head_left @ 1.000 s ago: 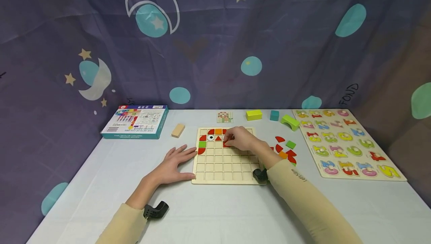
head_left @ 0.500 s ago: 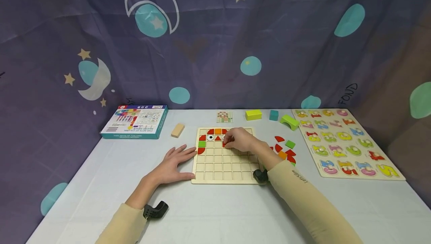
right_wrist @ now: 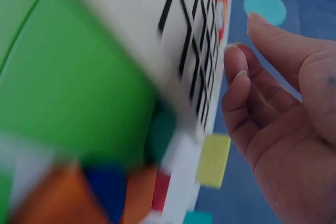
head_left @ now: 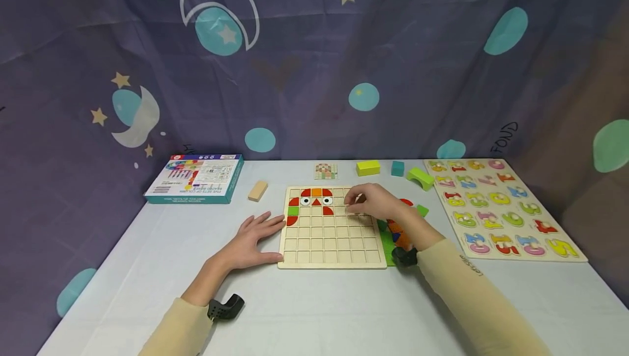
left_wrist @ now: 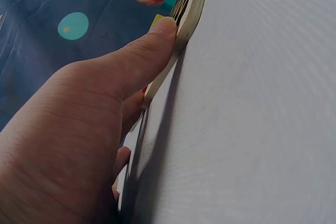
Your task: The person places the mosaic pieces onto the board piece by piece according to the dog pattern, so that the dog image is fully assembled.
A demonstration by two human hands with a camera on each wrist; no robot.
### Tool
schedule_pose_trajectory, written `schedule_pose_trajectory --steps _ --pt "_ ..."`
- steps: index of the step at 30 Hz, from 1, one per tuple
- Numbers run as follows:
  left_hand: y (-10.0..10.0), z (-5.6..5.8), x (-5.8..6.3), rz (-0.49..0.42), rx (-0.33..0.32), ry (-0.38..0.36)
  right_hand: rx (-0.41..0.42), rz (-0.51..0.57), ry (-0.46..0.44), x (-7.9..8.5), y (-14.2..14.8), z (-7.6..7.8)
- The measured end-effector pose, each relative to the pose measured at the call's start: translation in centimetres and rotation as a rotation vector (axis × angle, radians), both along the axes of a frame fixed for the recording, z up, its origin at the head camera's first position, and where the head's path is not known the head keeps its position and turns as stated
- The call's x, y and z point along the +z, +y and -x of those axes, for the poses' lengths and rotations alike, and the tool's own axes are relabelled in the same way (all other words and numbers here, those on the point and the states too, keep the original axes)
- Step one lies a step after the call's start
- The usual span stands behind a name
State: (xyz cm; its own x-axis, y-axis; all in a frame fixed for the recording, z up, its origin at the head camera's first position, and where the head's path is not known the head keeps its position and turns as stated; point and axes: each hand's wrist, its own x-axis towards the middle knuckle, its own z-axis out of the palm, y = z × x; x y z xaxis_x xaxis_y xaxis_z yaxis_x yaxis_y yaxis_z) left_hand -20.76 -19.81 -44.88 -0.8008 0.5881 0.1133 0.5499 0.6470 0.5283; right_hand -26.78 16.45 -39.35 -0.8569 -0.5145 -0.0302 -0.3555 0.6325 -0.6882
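A wooden grid board (head_left: 331, 244) lies on the table. Red, orange and green tiles and two eye tiles fill some of its upper-left squares; a red quarter-round tile (head_left: 327, 211) sits beneath the right eye tile (head_left: 327, 201). My left hand (head_left: 253, 242) is spread flat, with fingers and thumb touching the board's left edge. Over the board's upper right hovers my right hand (head_left: 375, 201), loosely curled. In the right wrist view this hand (right_wrist: 283, 93) has thumb and fingertips apart with nothing between them.
Loose tiles (head_left: 400, 236), partly hidden by the right forearm, lie right of the board. Behind it are a picture card (head_left: 326, 171) and yellow, teal and green blocks (head_left: 368, 168). A number puzzle (head_left: 516, 236) is at right, a box (head_left: 196, 178) and wooden block (head_left: 257, 191) at left.
My right hand has let go of the red quarter-round tile, which stays on the board, and has moved right. The right eye tile is now uncovered. My left hand keeps its place.
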Motion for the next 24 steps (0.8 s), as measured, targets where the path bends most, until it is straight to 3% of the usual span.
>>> schedule_pose_trajectory --steps 13,18,24 --pt "0.0 -0.1 0.3 -0.005 0.005 -0.015 -0.099 -0.034 -0.086 0.0 6.7 -1.1" --pt "0.0 -0.1 0.2 -0.008 0.006 -0.017 -0.094 -0.092 -0.06 -0.2 8.0 -1.3" --pt "0.0 -0.1 0.1 -0.009 0.005 -0.012 -0.109 -0.144 -0.104 -0.2 8.4 -1.4"
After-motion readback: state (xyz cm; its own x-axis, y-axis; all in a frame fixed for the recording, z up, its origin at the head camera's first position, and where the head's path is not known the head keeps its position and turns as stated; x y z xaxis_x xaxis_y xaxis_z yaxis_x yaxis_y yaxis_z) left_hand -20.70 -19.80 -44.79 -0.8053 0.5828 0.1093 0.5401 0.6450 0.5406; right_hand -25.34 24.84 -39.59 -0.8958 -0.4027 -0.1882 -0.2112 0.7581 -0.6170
